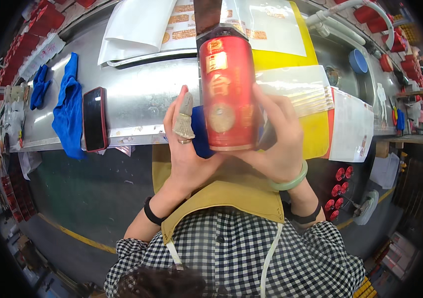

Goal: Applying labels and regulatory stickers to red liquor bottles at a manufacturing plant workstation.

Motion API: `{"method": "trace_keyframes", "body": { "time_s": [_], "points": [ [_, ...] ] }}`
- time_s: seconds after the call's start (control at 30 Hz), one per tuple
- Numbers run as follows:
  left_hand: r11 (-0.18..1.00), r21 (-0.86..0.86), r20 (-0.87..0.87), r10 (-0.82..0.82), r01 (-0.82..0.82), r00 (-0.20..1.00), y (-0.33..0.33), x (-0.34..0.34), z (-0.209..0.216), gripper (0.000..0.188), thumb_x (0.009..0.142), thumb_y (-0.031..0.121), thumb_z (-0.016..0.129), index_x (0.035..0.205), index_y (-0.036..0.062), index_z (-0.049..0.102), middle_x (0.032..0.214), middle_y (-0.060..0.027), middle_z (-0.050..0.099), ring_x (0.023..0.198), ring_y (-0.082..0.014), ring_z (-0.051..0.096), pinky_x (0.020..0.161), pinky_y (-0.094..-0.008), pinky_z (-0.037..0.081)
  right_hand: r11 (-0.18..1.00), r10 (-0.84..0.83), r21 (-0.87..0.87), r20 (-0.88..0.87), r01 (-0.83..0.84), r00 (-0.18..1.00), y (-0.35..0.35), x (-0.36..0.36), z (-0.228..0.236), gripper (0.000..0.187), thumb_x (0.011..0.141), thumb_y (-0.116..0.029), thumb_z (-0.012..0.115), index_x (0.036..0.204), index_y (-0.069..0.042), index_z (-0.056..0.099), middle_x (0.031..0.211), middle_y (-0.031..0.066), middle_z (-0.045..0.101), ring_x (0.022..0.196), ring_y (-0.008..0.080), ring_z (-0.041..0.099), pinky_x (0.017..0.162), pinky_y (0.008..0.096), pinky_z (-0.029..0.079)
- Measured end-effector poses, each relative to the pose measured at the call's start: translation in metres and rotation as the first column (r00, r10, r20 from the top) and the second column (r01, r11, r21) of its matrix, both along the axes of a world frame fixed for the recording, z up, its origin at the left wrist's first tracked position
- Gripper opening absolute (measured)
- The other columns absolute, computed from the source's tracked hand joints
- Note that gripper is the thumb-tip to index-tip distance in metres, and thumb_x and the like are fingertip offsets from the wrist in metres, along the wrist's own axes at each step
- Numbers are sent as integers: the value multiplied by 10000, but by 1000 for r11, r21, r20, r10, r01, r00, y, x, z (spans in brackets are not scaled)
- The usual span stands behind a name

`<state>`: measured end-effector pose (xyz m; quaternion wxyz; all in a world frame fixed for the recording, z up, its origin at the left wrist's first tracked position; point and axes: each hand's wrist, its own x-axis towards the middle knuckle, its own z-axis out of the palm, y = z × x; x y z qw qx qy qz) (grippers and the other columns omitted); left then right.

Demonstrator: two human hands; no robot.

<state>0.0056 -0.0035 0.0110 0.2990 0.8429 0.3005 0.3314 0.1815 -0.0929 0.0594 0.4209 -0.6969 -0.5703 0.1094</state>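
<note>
A red cylindrical bottle [228, 94] with gold printing and a dark, angular top end is held up in front of me, its top pointing away. My right hand [281, 136], a pale green bangle at its wrist, grips the bottle's right side with thumb and fingers. On the other side is my left hand [186, 144], wearing a ring and a ribbed finger cot [185, 116] on one finger. Between its palm and the bottle a piece of blue cloth [202, 136] shows, partly hidden. Its thumb reaches toward the bottle's near end.
On the metal bench [137, 99] lie a phone [95, 119] and a blue cloth [69, 107] to the left. Printed sheets [186, 27] lie at the back. Clear film [295, 89] and a white sheet [353, 126] cover parts of a yellow board [320, 134]. A blue bowl [357, 61] stands far right.
</note>
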Motion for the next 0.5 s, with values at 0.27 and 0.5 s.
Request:
{"method": "trace_keyframes", "body": {
  "time_s": [0.27,0.5],
  "points": [
    [999,2,129,-38,38,991,9,12,2,1028,672,208,973,1520,-9,432,1482,-195,517,1353,-346,539,1109,-429,457,991,-94,-130,-548,27,831,0,9,-8,634,788,-266,903,1297,-22,612,1066,66,596,937,153,580,868,286,476],
    [995,-9,115,-94,96,989,11,10,1,1021,695,183,958,1534,-17,412,1506,-207,512,1375,-339,532,1131,-425,433,984,-116,-171,-839,-55,532,2,23,-32,553,901,-161,813,1374,-21,562,1024,4,590,804,39,510,759,202,454]
  ]
}}
